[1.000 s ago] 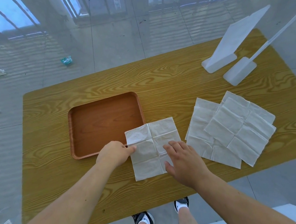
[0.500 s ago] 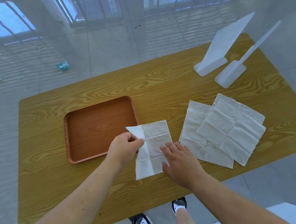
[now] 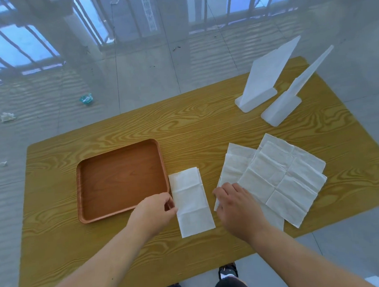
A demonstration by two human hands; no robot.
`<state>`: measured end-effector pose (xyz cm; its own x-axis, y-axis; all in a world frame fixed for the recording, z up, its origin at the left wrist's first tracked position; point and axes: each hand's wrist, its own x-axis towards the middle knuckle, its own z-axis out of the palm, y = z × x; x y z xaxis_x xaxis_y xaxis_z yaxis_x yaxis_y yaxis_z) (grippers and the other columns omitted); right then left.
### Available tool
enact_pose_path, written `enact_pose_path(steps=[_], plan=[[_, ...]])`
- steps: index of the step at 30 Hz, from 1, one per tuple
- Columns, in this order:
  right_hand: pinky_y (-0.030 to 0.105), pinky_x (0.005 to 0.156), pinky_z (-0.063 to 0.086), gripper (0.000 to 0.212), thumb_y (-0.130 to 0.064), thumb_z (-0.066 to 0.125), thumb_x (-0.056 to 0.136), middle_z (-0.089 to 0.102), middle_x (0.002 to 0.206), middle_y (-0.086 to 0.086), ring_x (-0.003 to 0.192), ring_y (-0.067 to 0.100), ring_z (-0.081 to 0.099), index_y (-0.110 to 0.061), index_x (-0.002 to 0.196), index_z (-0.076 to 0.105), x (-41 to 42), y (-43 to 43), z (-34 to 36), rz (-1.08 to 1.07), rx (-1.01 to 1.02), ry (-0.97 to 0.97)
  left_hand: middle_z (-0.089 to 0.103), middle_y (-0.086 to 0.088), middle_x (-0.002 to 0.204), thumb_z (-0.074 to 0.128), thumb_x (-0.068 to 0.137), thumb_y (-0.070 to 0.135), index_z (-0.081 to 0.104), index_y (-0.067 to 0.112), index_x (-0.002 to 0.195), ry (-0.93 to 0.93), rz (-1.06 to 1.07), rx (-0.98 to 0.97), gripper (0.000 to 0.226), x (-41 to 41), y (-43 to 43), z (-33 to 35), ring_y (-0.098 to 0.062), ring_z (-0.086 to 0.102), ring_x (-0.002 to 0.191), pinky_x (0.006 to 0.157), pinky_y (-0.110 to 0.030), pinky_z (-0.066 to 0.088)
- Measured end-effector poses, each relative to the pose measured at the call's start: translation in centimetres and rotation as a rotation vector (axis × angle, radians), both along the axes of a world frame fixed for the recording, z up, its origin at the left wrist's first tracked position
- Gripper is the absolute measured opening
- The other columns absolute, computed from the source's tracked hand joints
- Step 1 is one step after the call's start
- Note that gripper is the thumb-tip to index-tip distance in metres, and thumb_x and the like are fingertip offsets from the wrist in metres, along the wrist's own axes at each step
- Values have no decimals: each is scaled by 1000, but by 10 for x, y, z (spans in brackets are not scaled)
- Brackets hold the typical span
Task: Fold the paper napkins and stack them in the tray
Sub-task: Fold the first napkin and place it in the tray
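A white paper napkin [image 3: 191,201], folded in half into a tall strip, lies flat on the wooden table just right of the brown tray [image 3: 79,195]. Nothing is in the tray. My left hand [image 3: 154,209] is at the strip's left edge, with thumb and fingertips closed on it near the tray's front right corner. My right hand [image 3: 235,207] is off the strip, palm down with fingers loosely apart, resting on the near left corner of the pile of unfolded napkins [image 3: 283,177].
Two white upright stands [image 3: 261,86] [image 3: 286,105] are at the table's far right. The table's front edge [image 3: 194,284] runs just above my shoes. Bits of litter [image 3: 86,98] lie on the tiled floor beyond the table.
My left hand carried the napkin's left half over to the right, and the napkin now lies as a narrow folded strip. My right hand slid off it to the pile's corner.
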<state>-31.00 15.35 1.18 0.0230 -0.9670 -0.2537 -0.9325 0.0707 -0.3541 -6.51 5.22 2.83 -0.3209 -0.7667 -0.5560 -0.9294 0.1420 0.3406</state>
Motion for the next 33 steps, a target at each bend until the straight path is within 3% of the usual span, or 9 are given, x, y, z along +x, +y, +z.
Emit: enact_pose_path(steps=[5,11,16,23,26,28,30,31,33], plan=[[37,82,52,19,-17,53,94,61,97,-2,87,21,53,-18,108,65,3,-7,-1,106,-38,-49,61,17,101,63,95,52,63,35,109,-23,-143,-69,22,-7,16,-13,-6,61,91,78,-28,55],[38,91,51,26,-31,54,99,64,108,0,99,22,56,-21,120,65,16,-3,-27,182,19,-37,61,10,129,60,99,53,60,29,132,69,-328,-215,42,-3,21,-46,-11,56,122,103,-26,46],[37,94,48,31,-34,56,100,60,112,1,103,22,53,-21,127,62,32,-4,-41,179,35,-29,60,9,126,61,100,54,62,28,126,136,-355,-247,37,0,20,-59,-13,54,121,106,-27,44],[39,87,50,6,-23,59,96,57,97,1,94,22,49,-18,96,63,43,-15,-36,132,-20,37,65,4,112,63,100,36,72,24,111,206,-338,-296,19,-3,17,-53,-17,56,111,103,-32,46],[39,96,48,18,-32,64,93,57,107,-1,106,23,48,-21,106,66,40,-18,-27,95,-25,31,66,7,112,65,97,35,73,25,106,248,-319,-300,16,-2,10,-36,-17,56,110,98,-36,50],[35,108,41,39,-39,67,89,58,122,-3,123,21,45,-23,125,64,37,-24,-18,36,9,-89,70,10,113,67,94,35,72,27,103,316,-237,-246,13,-1,5,-22,-14,59,110,97,-35,51],[27,106,38,47,-38,71,86,60,129,-7,127,14,47,-26,131,63,35,-37,-5,-111,106,-306,73,10,96,68,90,36,70,34,98,390,-21,-104,9,-3,-2,-3,-8,64,84,77,-31,55],[25,97,43,40,-36,74,85,65,122,-9,118,12,56,-28,123,68,34,-44,4,-229,179,-456,74,7,85,69,87,37,70,36,94,446,115,-5,6,-5,-7,7,-7,61,69,66,-30,52],[29,79,51,17,-28,78,85,75,97,-9,88,11,67,-28,101,75,30,-58,18,-447,325,-780,72,4,72,70,83,37,70,33,85,585,342,158,4,-8,-18,20,-9,54,59,57,-30,46]])
